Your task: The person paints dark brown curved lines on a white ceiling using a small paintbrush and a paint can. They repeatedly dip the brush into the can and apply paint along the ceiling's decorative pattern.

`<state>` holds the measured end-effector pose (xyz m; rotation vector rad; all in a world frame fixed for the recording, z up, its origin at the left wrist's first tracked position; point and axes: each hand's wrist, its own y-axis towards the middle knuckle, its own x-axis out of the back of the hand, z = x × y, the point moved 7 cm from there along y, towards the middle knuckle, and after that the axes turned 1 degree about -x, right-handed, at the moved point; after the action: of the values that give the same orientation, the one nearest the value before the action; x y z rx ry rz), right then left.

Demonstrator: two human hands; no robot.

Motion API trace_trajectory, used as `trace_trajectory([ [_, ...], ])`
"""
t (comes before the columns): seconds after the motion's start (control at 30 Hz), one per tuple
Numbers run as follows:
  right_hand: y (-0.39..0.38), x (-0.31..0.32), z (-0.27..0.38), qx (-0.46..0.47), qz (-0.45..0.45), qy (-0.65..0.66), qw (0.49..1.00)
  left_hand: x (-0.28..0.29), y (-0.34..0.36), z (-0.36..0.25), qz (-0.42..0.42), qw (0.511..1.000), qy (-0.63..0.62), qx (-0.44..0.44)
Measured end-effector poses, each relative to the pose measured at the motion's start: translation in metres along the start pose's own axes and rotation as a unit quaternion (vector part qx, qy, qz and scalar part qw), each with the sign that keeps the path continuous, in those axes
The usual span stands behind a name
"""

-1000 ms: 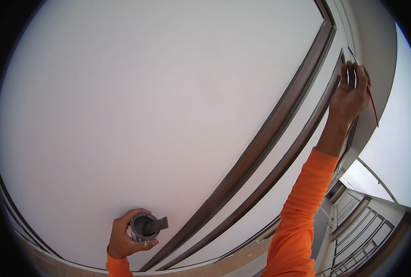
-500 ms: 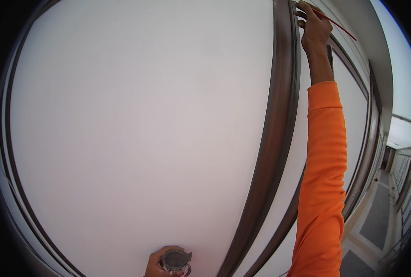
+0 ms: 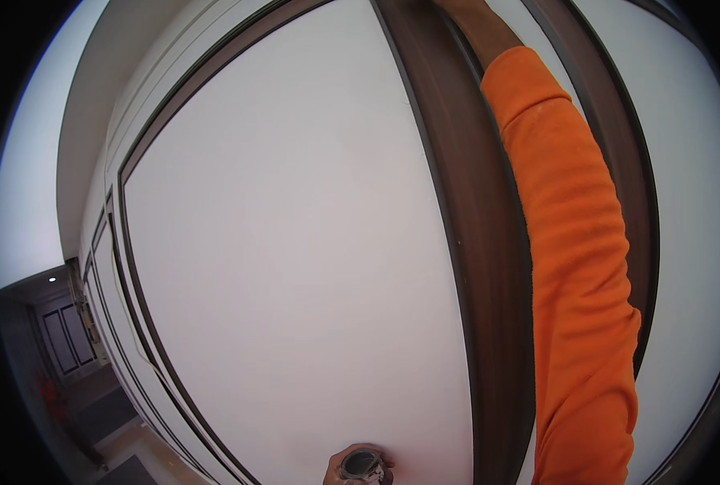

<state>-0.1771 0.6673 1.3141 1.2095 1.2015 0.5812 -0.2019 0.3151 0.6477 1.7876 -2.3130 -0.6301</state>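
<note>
At the lower edge, my left hand is wrapped round a small jug with a dark grey inside. The jug is close in front of a large white panel. My right arm, in an orange sleeve, reaches up along a dark brown wooden strip beside that panel. Only a bit of my right hand shows at the top edge, near the top of the strip. Its fingers are cut off by the picture, so what they hold is hidden.
Another brown strip and a further white panel lie to the right of my arm. On the far left, a corridor with a patterned floor leads to a panelled door. A pale cable hangs by the left panels.
The view has swung left, bringing in the left corridor. My right hand, which held a thin red stick, has gone mostly past the top edge. My left hand still holds the jug.
</note>
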Motion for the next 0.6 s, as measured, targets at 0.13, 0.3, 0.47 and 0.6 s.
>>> trace_trajectory([
  [0.13,0.004,-0.014,-0.006,-0.036,0.007,0.024,0.999,0.000,-0.009,-0.012,-0.036,0.999,0.024,0.005],
  [0.3,0.013,-0.009,-0.001,-0.051,0.024,0.020,0.998,-0.006,-0.014,-0.024,-0.059,0.997,0.045,0.006],
  [0.47,0.017,0.008,0.008,-0.064,0.024,-0.011,0.998,-0.022,-0.027,-0.025,-0.082,0.995,0.055,0.002],
  [0.6,0.013,0.010,0.010,-0.103,0.040,0.023,0.994,-0.025,-0.026,-0.024,-0.087,0.994,0.058,-0.001],
])
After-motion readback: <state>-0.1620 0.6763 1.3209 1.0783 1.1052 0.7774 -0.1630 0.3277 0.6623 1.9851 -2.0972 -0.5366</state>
